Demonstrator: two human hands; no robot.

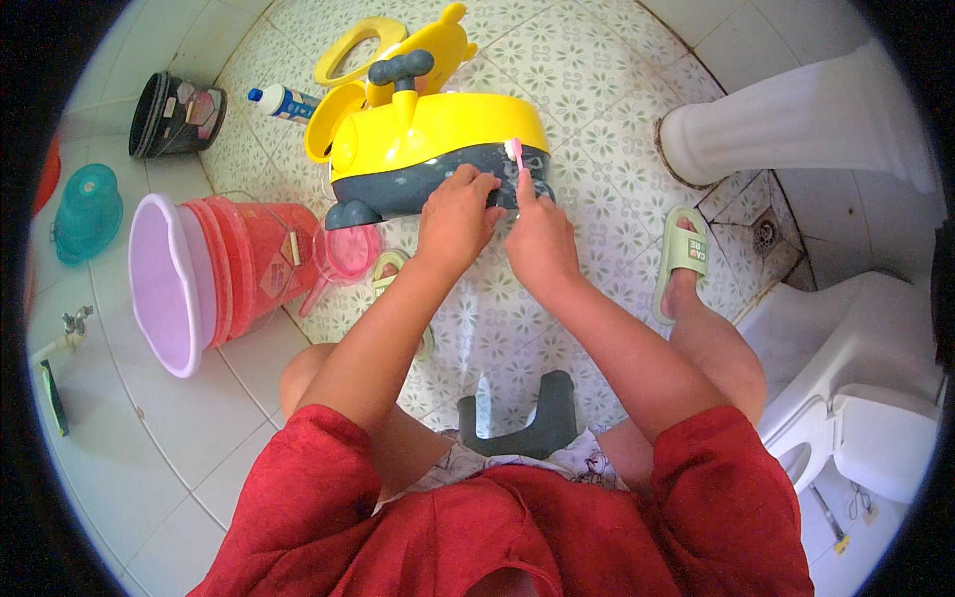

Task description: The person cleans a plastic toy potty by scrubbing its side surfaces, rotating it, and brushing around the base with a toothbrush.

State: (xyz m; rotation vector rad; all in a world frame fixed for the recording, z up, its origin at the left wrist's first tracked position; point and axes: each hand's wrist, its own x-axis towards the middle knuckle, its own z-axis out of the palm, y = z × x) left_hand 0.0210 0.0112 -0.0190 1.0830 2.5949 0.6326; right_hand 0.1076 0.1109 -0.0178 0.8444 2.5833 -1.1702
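A child's potty [438,134] shaped like a ride-on toy lies in front of me, yellow above and dark grey below, with a grey handlebar [402,68]. White suds show on its grey side. My right hand [540,234] grips a pink toothbrush [518,157], its white bristles up against the potty's side near the right end. Just to the left, my left hand [456,221] has its curled fingers on the grey lower part, holding it. Beyond the potty lie a yellow lid [438,45] and a yellow seat ring [331,47].
Stacked red buckets [261,249] with a lilac basin [149,284] stand at left, beside a pink dipper [353,255]. A cleaner bottle [288,103] and a black bin [177,114] are farther back. A white pedestal [776,124], floor drain [765,235] and toilet [875,398] are at right.
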